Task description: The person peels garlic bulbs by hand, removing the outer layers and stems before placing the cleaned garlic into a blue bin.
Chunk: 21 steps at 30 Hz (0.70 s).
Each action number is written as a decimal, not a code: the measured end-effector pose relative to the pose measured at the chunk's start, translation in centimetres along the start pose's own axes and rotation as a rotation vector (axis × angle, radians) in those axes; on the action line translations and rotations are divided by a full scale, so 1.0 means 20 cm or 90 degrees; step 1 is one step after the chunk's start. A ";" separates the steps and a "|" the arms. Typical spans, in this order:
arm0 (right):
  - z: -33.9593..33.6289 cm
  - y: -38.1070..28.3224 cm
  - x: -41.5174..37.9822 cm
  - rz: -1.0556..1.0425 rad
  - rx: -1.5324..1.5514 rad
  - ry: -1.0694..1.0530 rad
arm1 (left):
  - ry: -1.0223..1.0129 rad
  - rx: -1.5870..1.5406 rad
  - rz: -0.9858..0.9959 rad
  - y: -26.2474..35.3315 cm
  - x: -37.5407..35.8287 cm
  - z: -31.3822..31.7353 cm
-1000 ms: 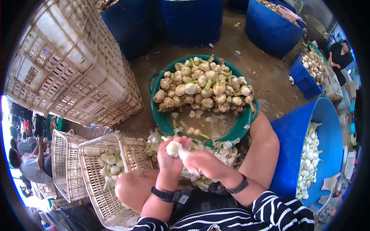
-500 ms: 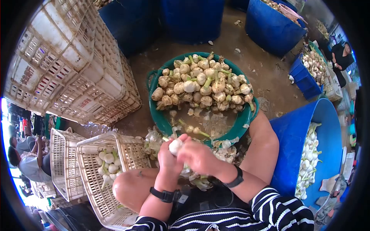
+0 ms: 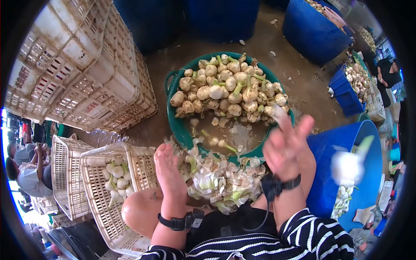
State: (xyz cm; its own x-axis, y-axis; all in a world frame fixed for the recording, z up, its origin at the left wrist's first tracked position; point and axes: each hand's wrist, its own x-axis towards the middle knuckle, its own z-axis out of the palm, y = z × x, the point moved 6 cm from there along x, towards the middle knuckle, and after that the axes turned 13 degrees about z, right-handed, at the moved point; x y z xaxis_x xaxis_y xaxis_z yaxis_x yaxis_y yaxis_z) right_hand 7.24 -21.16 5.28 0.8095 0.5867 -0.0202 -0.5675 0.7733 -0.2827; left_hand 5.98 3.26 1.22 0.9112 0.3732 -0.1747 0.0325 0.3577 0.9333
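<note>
Looking down, we see both hands open and empty: right hand (image 3: 286,147) nearer the blurred garlic bulb (image 3: 346,167) than left hand (image 3: 167,167).

Ahead: green basin (image 3: 180,130) heaped with garlic blocks reach.
Left: white basket (image 3: 102,203) open-topped.
Right: blue tub (image 3: 329,151) open.
Between knees: peel pile (image 3: 221,180).
</note>
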 end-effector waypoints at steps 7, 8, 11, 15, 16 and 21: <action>-1.32 0.35 0.21 0.705 -1.171 0.410 | -0.105 0.055 -0.113 -0.25 -0.04 0.16; -1.32 0.37 0.23 0.708 -1.163 0.408 | -0.079 0.064 -0.119 -0.27 -0.02 0.15; -1.18 0.43 0.30 0.610 -0.988 0.460 | 0.030 0.013 -0.239 -0.35 -0.02 0.07; -0.38 0.43 0.33 0.237 -1.166 0.310 | -0.017 -0.020 -0.329 -0.37 -0.03 0.08; -0.24 0.45 0.31 0.180 -1.217 0.314 | -0.027 -0.032 -0.314 -0.34 -0.03 0.10; -0.01 0.49 0.22 0.095 -1.285 0.311 | -0.073 0.065 -0.211 -0.29 -0.04 0.11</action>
State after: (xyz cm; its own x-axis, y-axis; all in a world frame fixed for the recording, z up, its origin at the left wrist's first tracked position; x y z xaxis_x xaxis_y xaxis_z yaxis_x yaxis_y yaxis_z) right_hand 5.29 -11.06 2.30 0.9399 0.2468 -0.2360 0.0297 -0.7475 -0.6636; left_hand 5.96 -1.08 -3.40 0.8844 0.1510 -0.4415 0.3689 0.3533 0.8597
